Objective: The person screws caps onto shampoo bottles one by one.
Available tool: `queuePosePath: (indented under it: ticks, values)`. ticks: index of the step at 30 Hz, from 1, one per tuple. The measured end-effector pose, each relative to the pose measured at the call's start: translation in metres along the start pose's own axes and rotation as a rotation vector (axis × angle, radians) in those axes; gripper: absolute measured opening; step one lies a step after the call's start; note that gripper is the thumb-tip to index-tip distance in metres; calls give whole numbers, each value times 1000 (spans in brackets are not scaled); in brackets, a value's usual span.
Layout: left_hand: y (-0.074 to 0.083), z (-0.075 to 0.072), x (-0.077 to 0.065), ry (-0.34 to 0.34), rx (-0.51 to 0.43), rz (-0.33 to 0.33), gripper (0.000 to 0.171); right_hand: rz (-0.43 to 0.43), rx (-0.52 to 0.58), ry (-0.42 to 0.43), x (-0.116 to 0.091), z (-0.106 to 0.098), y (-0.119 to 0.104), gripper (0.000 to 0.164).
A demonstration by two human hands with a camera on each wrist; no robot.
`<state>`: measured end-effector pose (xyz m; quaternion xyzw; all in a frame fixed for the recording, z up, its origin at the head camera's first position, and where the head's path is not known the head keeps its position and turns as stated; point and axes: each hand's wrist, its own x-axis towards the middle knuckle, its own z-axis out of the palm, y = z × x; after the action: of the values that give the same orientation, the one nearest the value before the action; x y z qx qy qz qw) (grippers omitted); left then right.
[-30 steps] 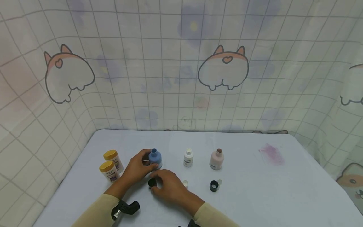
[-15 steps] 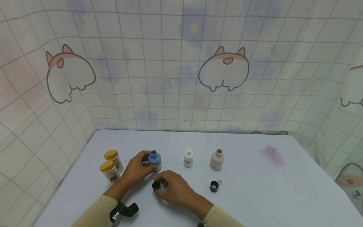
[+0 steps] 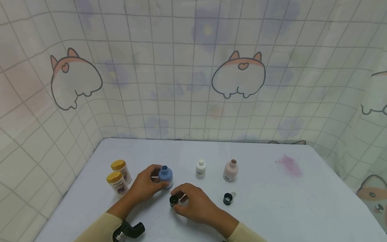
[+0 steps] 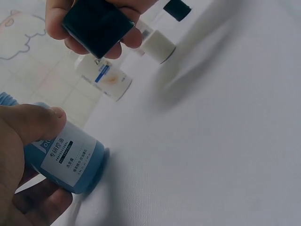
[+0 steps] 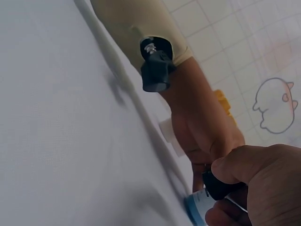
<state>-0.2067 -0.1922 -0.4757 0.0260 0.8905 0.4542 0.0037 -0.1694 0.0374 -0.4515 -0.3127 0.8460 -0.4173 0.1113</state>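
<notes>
My left hand (image 3: 145,186) grips a small blue bottle (image 3: 166,177) with its neck uncapped; the thumb lies across the labelled side in the left wrist view. Just to the right and nearer me, my right hand (image 3: 198,205) pinches a black screw cap (image 3: 173,200) between thumb and fingers. In the left wrist view this black cap (image 4: 98,27) is large at the top, apart from the blue bottle. A white cap (image 4: 159,46) stands on the table beyond; in the head view the right hand hides it.
An uncapped white bottle (image 3: 201,169) and an uncapped pink bottle (image 3: 231,170) stand farther back. Another black cap (image 3: 228,199) lies right of my right hand. Two yellow-lidded white bottles (image 3: 117,183) stand at the left. A pink stain (image 3: 290,165) marks the white table (image 3: 302,208).
My right hand has moved to the right and slightly nearer me with the black cap. The blue bottle has come a little nearer in my left hand. The white cap has become hidden.
</notes>
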Motion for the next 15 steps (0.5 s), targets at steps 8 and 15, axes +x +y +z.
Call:
queuePosePath:
  ticks: [8,15]
  values:
    - [4,-2,-12,-25,-53,2,65,38,42,-22,-12,-8,3,32]
    - [5,-3,-22,-57,-86,15,64,31,72,-5,-22,-14,9,30]
